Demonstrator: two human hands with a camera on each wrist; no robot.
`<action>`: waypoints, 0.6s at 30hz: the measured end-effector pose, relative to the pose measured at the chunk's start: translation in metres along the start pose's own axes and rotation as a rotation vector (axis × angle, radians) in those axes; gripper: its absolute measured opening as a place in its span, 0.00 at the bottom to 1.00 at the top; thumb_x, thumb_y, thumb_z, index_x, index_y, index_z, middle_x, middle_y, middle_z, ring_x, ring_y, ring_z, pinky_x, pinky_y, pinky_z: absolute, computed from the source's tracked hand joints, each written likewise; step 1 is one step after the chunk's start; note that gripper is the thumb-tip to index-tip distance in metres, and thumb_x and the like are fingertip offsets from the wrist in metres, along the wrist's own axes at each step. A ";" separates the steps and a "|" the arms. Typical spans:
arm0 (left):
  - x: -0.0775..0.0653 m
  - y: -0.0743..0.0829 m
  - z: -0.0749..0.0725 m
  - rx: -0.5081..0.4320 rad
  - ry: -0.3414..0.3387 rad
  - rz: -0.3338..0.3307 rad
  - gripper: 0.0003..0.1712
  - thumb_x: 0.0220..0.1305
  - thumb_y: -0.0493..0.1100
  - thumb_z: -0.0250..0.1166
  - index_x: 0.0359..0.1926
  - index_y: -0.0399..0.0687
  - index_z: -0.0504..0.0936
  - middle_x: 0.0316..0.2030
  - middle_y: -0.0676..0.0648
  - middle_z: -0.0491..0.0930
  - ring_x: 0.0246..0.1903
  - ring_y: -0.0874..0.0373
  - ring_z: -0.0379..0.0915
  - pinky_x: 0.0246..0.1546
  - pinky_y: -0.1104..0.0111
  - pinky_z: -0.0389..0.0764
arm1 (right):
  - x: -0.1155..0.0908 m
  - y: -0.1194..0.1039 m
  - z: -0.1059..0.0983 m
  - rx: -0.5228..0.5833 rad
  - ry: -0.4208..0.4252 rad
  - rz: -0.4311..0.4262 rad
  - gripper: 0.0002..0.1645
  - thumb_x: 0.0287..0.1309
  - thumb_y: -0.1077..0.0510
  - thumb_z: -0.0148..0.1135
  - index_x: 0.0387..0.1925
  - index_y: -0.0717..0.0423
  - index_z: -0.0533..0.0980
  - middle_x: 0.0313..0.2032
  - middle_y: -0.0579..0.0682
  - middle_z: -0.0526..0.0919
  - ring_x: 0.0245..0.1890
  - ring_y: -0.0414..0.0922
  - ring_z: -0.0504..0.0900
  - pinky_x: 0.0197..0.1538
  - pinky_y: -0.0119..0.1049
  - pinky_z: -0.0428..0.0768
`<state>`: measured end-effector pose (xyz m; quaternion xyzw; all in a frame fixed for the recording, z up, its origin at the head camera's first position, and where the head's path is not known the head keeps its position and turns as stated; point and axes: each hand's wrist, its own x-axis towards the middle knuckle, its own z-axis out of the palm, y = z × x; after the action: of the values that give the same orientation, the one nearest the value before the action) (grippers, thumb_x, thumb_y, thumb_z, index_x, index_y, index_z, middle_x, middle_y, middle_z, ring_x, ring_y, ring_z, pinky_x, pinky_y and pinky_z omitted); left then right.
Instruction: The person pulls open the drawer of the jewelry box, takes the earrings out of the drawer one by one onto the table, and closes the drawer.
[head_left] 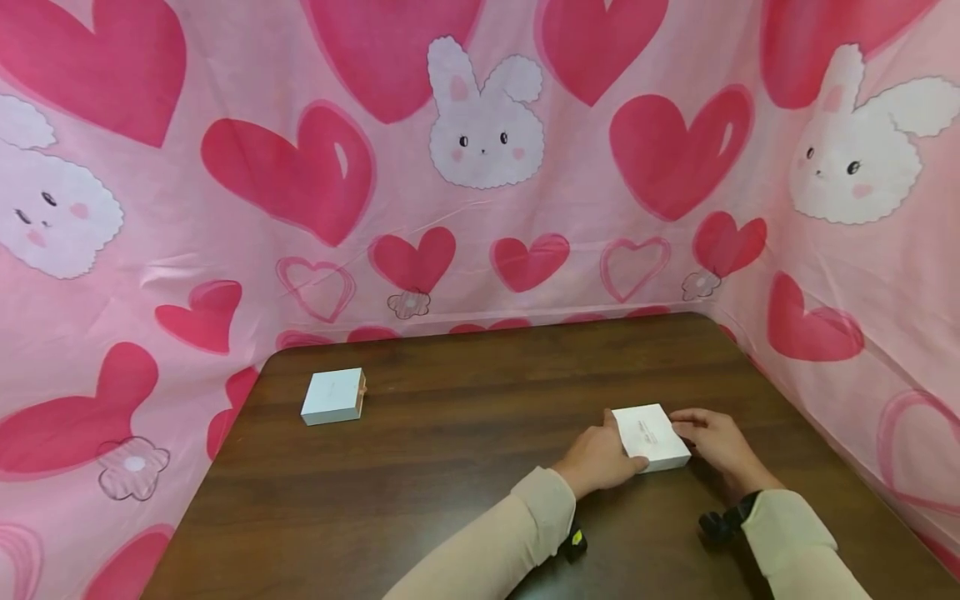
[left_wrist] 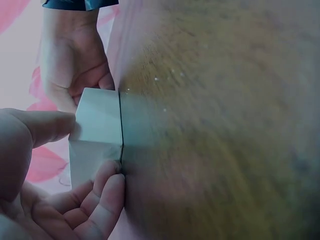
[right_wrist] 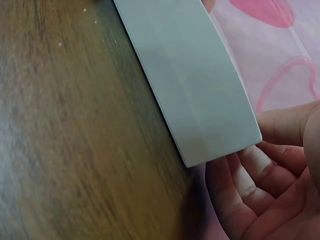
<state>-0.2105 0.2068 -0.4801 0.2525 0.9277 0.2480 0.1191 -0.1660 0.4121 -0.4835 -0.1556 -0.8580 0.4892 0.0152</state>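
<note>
A flat white box (head_left: 649,435) with small print on its lid lies on the right part of the table. My left hand (head_left: 598,458) grips its left side, thumb along the near edge. In the left wrist view that thumb presses the box (left_wrist: 100,116) and the curled fingers (left_wrist: 111,197) rest against its side, low by the table. At the opposite end is my right hand (head_left: 722,448). The right wrist view has its thumb at a corner of the box (right_wrist: 195,90) and its fingers (right_wrist: 250,182) curled at that end, their tips partly hidden.
A second white box (head_left: 332,397) with a small tan tab (head_left: 363,388) on its right side sits at the back left of the brown wooden table (head_left: 450,417). Pink cloth (head_left: 480,217) with hearts and rabbits hangs around the back and sides.
</note>
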 end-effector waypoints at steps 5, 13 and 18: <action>0.002 0.002 -0.001 0.002 -0.011 0.002 0.60 0.53 0.69 0.67 0.74 0.38 0.54 0.45 0.46 0.83 0.42 0.62 0.77 0.42 0.71 0.75 | 0.000 0.000 -0.003 -0.027 0.004 0.017 0.23 0.69 0.54 0.56 0.54 0.70 0.74 0.51 0.66 0.78 0.45 0.53 0.77 0.39 0.40 0.77; 0.004 -0.001 0.000 0.003 -0.004 0.025 0.60 0.53 0.69 0.67 0.74 0.38 0.55 0.48 0.46 0.82 0.45 0.63 0.77 0.44 0.72 0.75 | 0.000 0.002 -0.003 -0.028 -0.007 0.039 0.25 0.69 0.52 0.56 0.56 0.70 0.73 0.51 0.66 0.78 0.44 0.53 0.78 0.40 0.42 0.77; 0.006 -0.009 -0.002 -0.022 0.015 0.028 0.59 0.51 0.69 0.69 0.73 0.40 0.56 0.48 0.46 0.82 0.44 0.61 0.77 0.43 0.70 0.75 | 0.001 0.000 0.000 -0.014 -0.020 0.049 0.27 0.69 0.50 0.56 0.57 0.69 0.73 0.54 0.66 0.76 0.46 0.53 0.77 0.44 0.45 0.78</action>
<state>-0.2196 0.2025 -0.4839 0.2623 0.9222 0.2616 0.1112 -0.1667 0.4125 -0.4838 -0.1718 -0.8576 0.4848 -0.0067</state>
